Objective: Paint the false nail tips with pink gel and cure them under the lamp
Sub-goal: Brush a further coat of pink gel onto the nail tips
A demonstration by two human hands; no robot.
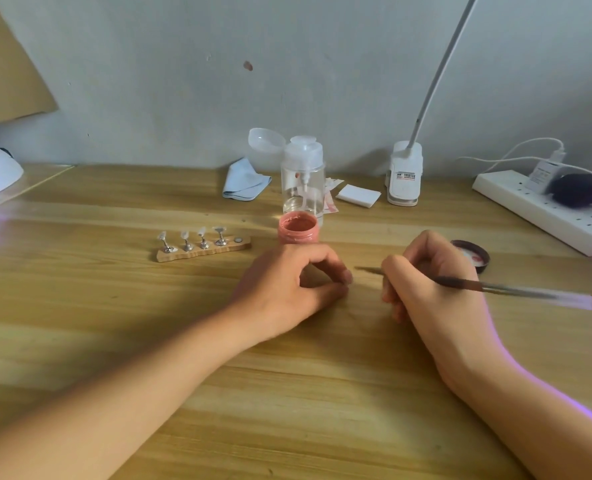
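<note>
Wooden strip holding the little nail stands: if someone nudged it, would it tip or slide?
The wooden strip lies flat and low, so it would probably slide, not tip. It looks thin, so likely light. The stands rise tall and narrow; a knock might topple them.

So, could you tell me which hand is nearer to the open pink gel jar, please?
Left. The left hand lies just in front of the pink gel jar; the right hand, holding the brush, is farther off to the jar's right.

Your nail stand [202, 249] sits left of the gel jar [298, 230], the pump bottle [303, 174] just behind it, the jar lid [474, 256] beyond your right hand [433, 289]
</note>
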